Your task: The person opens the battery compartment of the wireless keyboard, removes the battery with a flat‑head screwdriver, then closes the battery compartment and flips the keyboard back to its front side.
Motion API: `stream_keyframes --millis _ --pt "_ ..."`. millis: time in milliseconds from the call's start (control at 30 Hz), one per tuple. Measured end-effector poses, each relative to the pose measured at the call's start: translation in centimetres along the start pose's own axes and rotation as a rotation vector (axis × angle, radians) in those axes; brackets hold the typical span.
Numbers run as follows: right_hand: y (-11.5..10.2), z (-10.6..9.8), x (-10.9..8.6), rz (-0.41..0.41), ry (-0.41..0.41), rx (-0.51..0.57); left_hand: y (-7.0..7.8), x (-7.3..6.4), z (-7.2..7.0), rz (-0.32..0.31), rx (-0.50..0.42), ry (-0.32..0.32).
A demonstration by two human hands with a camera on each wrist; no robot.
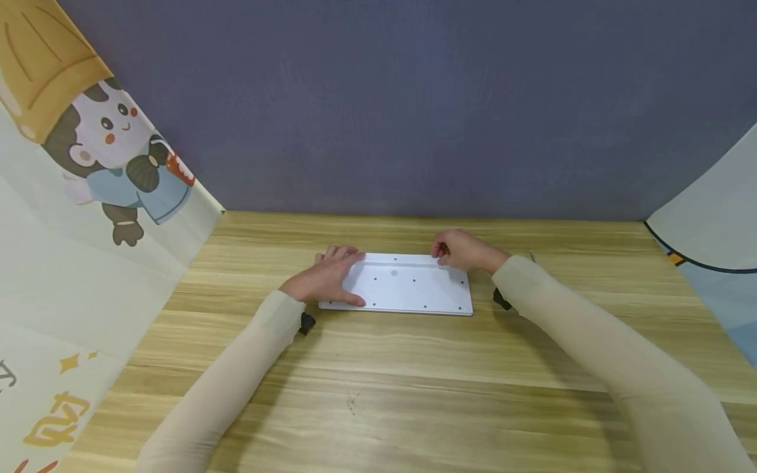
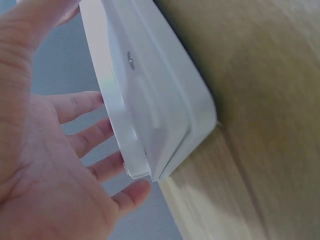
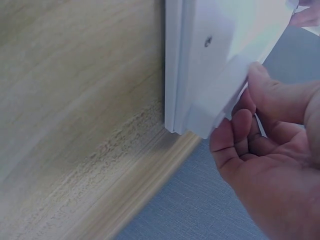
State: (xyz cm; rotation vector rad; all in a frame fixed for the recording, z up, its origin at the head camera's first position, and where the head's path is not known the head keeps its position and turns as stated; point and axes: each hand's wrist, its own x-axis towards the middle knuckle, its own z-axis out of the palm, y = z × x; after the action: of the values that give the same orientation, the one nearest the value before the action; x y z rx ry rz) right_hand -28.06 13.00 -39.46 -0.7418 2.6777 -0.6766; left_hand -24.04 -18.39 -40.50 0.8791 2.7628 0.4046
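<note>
A white keyboard (image 1: pixel 402 289) lies underside up on the table, with small dark screws dotted over it and a raised bar along its far edge. Across its left end the left hand (image 1: pixel 331 274) holds it, thumb by the near edge and fingers over the far edge. In the left wrist view, the fingertips (image 2: pixel 106 126) touch the raised bar's outer side. At the far right corner, the right hand (image 1: pixel 464 251) pinches the bar; the right wrist view shows its thumb on top and curled fingers behind the bar (image 3: pixel 220 95). The keyboard's key side is hidden.
The wood-grained table (image 1: pixel 355 381) meets a dark blue-grey panel (image 1: pixel 414 105) at the back. A thin pointed thing (image 1: pixel 531 256) pokes out behind the right sleeve, mostly hidden. A printed cartoon sheet (image 1: pixel 118 151) hangs at left, and a pale curved sheet (image 1: pixel 710 203) stands at right.
</note>
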Motion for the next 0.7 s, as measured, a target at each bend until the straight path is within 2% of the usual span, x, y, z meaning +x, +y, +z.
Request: stream_keyframes --millis 400,700 --pt "0.04 -0.27 0.37 0.011 -0.039 0.006 0.07 0.04 -0.04 0.004 0.000 0.001" --pt "0.49 -0.25 0.37 -0.013 -0.029 0.024 0.11 0.10 -0.04 0.003 0.010 -0.004"
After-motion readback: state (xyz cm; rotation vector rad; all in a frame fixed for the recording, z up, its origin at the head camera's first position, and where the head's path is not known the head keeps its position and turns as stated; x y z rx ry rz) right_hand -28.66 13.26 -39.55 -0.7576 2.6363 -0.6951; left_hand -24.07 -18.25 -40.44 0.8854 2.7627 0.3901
